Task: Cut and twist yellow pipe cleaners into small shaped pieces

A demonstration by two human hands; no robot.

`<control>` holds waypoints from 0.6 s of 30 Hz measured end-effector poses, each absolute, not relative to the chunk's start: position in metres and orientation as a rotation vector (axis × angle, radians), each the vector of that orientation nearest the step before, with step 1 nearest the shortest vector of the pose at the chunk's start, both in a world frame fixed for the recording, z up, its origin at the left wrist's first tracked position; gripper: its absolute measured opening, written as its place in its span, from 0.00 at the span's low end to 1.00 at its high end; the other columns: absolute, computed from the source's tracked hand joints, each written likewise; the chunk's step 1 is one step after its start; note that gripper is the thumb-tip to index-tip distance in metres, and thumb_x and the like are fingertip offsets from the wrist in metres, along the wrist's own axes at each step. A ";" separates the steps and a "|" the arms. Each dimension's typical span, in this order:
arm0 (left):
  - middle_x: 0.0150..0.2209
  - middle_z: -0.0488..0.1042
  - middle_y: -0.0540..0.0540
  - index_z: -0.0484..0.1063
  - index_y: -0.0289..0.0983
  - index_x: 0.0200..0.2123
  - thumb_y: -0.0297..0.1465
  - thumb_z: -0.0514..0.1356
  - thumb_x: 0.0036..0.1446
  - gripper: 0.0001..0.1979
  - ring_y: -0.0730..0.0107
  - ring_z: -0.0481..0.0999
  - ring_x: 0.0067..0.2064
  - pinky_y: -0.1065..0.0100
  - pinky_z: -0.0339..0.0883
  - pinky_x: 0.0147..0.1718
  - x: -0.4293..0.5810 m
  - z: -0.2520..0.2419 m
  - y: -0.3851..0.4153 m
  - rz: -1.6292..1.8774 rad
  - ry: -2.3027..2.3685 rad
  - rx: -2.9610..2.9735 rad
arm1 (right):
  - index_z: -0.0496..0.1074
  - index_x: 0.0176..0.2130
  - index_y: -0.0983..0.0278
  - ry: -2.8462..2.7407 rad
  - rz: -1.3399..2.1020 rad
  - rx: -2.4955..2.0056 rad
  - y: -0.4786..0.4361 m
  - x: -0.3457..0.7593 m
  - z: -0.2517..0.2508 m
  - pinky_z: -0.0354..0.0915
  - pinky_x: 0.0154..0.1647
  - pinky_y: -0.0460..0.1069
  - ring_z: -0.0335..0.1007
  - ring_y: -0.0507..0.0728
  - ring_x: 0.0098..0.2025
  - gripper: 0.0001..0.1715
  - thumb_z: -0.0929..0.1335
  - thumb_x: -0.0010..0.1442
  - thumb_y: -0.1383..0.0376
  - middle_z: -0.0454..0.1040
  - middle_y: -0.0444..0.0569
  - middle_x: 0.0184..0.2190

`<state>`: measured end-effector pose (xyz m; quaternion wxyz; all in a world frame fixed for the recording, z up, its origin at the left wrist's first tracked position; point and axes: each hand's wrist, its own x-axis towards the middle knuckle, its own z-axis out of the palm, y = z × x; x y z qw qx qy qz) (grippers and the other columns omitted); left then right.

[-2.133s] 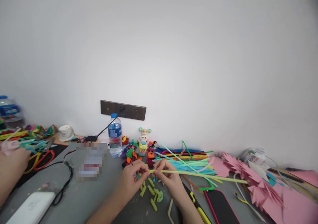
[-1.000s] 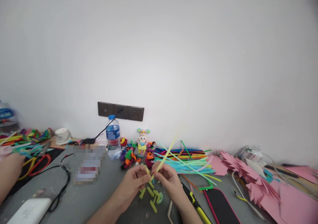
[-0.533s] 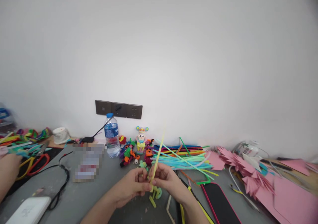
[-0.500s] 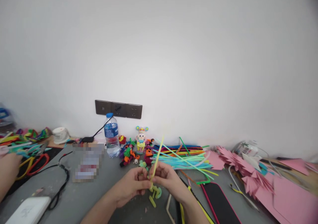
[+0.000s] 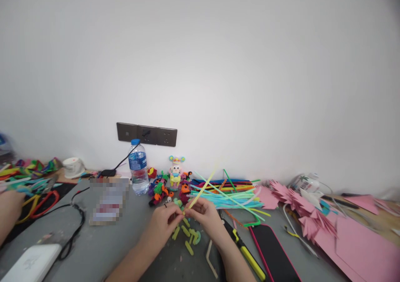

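Nearest, on the grey tabletop (image 5: pixel 168 265), short yellow-green pieces (image 5: pixel 189 248) lie scattered between the forearms; a smartphone (image 5: pixel 275 253) with a pinkish-red edge lies right of the right forearm. Just beyond the pieces, the left hand (image 5: pixel 165 221) and right hand (image 5: pixel 204 217) meet, thumbs and fingers of both pinching the lower end of a yellow pipe cleaner (image 5: pixel 201 190). Its free length slants up and rightward from the fingertips. Farther: a bundle of multicoloured pipe cleaners (image 5: pixel 223 199), a figurine (image 5: pixel 175 173), a water bottle (image 5: pixel 138 169) and, behind, wall sockets (image 5: pixel 146 134).
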<state>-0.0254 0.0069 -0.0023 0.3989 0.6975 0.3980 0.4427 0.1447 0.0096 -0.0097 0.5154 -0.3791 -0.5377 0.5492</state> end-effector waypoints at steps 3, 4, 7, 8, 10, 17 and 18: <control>0.23 0.70 0.48 0.77 0.41 0.23 0.30 0.63 0.50 0.06 0.66 0.64 0.26 0.71 0.52 0.28 -0.027 -0.003 0.007 1.132 1.005 1.773 | 0.73 0.26 0.65 -1.280 1.324 -0.934 0.012 0.146 -0.014 0.65 0.32 0.48 0.70 0.53 0.26 0.17 0.77 0.44 0.56 0.74 0.44 0.23; 0.24 0.71 0.48 0.77 0.41 0.23 0.30 0.63 0.51 0.06 0.66 0.65 0.27 0.71 0.52 0.28 -0.028 -0.003 0.008 1.131 1.010 1.790 | 0.73 0.27 0.65 -1.280 1.325 -0.940 0.012 0.146 -0.015 0.65 0.32 0.48 0.70 0.53 0.26 0.17 0.77 0.44 0.55 0.74 0.44 0.23; 0.24 0.70 0.49 0.76 0.40 0.24 0.29 0.61 0.53 0.07 0.67 0.66 0.27 0.71 0.53 0.28 -0.028 -0.002 0.009 1.129 1.034 1.856 | 0.73 0.28 0.65 -1.291 1.328 -0.957 0.012 0.148 -0.014 0.65 0.31 0.48 0.69 0.52 0.25 0.18 0.75 0.47 0.53 0.73 0.43 0.22; 0.24 0.69 0.49 0.76 0.40 0.24 0.30 0.61 0.53 0.06 0.68 0.65 0.27 0.71 0.53 0.28 -0.027 -0.002 0.009 1.130 1.044 1.860 | 0.73 0.28 0.65 -1.297 1.323 -0.964 0.011 0.148 -0.012 0.64 0.30 0.47 0.69 0.52 0.25 0.18 0.75 0.48 0.53 0.73 0.43 0.22; 0.24 0.67 0.51 0.74 0.38 0.24 0.32 0.62 0.53 0.07 0.70 0.65 0.26 0.72 0.53 0.27 -0.025 -0.002 0.009 1.142 1.059 1.781 | 0.72 0.28 0.65 -1.310 1.302 -0.979 0.009 0.148 -0.007 0.63 0.28 0.47 0.67 0.52 0.24 0.18 0.75 0.48 0.53 0.71 0.42 0.21; 0.20 0.56 0.57 0.70 0.35 0.27 0.42 0.69 0.45 0.17 0.81 0.50 0.20 0.78 0.44 0.17 -0.016 0.003 0.002 1.032 0.821 0.903 | 0.71 0.28 0.63 -1.390 0.946 -0.883 0.001 0.137 0.006 0.61 0.31 0.47 0.65 0.54 0.30 0.12 0.72 0.53 0.58 0.69 0.45 0.26; 0.21 0.57 0.57 0.70 0.35 0.27 0.42 0.70 0.43 0.18 0.82 0.51 0.21 0.79 0.44 0.16 -0.015 0.004 0.001 1.022 0.793 0.818 | 0.71 0.27 0.63 -1.438 0.846 -0.868 -0.001 0.136 0.006 0.61 0.32 0.48 0.66 0.55 0.32 0.10 0.72 0.54 0.60 0.69 0.45 0.27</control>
